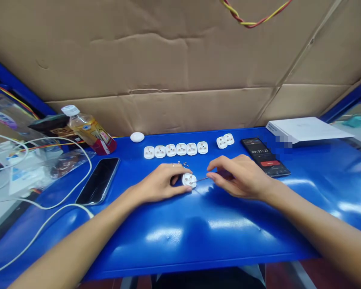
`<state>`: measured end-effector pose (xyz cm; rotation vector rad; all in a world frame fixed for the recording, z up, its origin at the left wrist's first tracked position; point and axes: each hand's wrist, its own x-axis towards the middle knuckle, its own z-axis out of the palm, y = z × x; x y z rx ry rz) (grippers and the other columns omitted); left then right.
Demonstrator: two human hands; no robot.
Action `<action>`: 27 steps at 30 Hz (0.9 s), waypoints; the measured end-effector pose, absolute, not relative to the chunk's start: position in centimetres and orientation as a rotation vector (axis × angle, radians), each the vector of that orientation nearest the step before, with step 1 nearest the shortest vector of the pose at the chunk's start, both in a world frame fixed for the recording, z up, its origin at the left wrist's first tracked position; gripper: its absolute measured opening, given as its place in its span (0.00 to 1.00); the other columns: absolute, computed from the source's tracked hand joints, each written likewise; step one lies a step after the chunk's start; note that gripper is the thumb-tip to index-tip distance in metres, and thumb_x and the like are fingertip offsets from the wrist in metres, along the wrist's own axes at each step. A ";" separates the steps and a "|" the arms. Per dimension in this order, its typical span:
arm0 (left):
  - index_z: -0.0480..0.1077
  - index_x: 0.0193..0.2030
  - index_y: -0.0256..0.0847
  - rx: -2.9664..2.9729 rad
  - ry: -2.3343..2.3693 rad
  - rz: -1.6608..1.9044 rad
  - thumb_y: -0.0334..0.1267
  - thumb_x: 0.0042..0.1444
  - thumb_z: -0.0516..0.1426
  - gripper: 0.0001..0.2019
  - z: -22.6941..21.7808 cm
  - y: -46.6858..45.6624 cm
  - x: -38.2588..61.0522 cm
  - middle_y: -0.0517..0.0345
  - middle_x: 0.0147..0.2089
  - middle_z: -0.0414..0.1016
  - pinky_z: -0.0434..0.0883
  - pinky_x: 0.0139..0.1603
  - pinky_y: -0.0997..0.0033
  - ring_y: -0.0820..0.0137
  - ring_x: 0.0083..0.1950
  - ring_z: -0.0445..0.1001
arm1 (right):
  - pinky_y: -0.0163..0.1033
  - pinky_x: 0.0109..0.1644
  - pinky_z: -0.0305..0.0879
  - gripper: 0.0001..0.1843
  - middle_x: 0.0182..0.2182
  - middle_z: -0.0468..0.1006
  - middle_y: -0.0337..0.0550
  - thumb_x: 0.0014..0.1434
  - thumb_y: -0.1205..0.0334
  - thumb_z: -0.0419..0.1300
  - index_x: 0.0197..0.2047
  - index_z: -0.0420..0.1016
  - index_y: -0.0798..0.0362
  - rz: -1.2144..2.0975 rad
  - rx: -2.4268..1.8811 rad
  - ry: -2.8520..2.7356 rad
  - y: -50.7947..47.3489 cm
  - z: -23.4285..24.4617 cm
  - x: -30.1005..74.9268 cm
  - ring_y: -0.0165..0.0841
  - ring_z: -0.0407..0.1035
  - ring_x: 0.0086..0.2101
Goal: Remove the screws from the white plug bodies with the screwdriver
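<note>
My left hand (pixel 162 182) is closed on a small white plastic plug housing (pixel 189 179), held at its edges between thumb and fingers on the blue table. Small metal parts show inside the housing. In my right hand (pixel 239 176), thumb and forefinger pinch a thin metal tool (pixel 202 179), whose tip reaches into the housing; its exact kind is hard to tell. Just behind my left fingers lie several tiny metal pieces (pixel 185 164). Farther back, similar white housings (pixel 171 150) stand in a row, and two more (pixel 225 140) sit together to the right.
On the left are a dark-screened phone (pixel 98 181), a drink bottle (pixel 92 132) and loose white cables (pixel 63 204). A white oval object (pixel 137 137) lies near the cardboard wall (pixel 168 60). A phone showing a timer (pixel 264 156) and a white box (pixel 307 129) are at right.
</note>
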<state>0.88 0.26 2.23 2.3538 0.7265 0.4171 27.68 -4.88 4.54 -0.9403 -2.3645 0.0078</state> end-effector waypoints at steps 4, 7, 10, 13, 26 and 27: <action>0.77 0.57 0.41 2.349 0.727 0.410 0.47 0.64 0.64 0.18 2.1 0.2 0.8 0.59 0.37 0.77 0.64 0.37 0.73 0.72 0.33 0.69 | 0.35 0.33 0.66 0.12 0.34 0.81 0.40 0.62 0.68 0.56 0.50 0.69 0.52 0.098 -0.864 -2.369 -4.9 4.8 27.6 0.32 0.75 0.30; 0.77 0.57 0.41 2.349 0.732 0.404 0.47 0.64 0.64 0.18 2.0 0.3 0.8 0.59 0.37 0.77 0.64 0.37 0.73 0.72 0.33 0.69 | 0.36 0.34 0.66 0.11 0.35 0.82 0.41 0.62 0.68 0.55 0.49 0.70 0.52 0.143 -0.893 -2.413 -4.9 4.8 27.6 0.33 0.75 0.31; 0.77 0.57 0.41 2.358 0.733 0.405 0.48 0.64 0.64 0.19 2.0 0.3 0.8 0.59 0.36 0.76 0.64 0.36 0.73 0.72 0.32 0.68 | 0.36 0.31 0.64 0.08 0.31 0.81 0.39 0.64 0.69 0.54 0.45 0.70 0.50 0.126 -0.886 -2.439 -4.8 4.6 27.6 0.31 0.74 0.27; 0.77 0.57 0.41 2.374 0.725 0.414 0.48 0.64 0.65 0.19 2.0 0.3 0.8 0.60 0.35 0.74 0.63 0.36 0.73 0.72 0.32 0.67 | 0.36 0.32 0.65 0.09 0.31 0.81 0.39 0.64 0.70 0.53 0.45 0.70 0.51 0.065 -0.859 -2.389 -4.7 4.5 27.6 0.31 0.74 0.27; 0.75 0.62 0.43 2.372 0.750 0.579 0.50 0.59 0.68 0.26 1.8 0.5 0.6 0.57 0.41 0.71 0.67 0.38 0.70 0.71 0.35 0.67 | 0.36 0.34 0.68 0.09 0.31 0.81 0.37 0.65 0.70 0.54 0.46 0.69 0.48 -0.025 -0.978 -2.255 -4.6 4.4 27.7 0.32 0.77 0.29; 0.76 0.60 0.42 2.359 0.799 0.635 0.50 0.60 0.67 0.25 1.9 0.6 0.5 0.56 0.41 0.71 0.67 0.38 0.70 0.70 0.36 0.67 | 0.36 0.34 0.68 0.07 0.32 0.82 0.39 0.67 0.68 0.54 0.46 0.69 0.49 -0.019 -0.999 -2.260 -4.5 4.3 27.7 0.33 0.77 0.30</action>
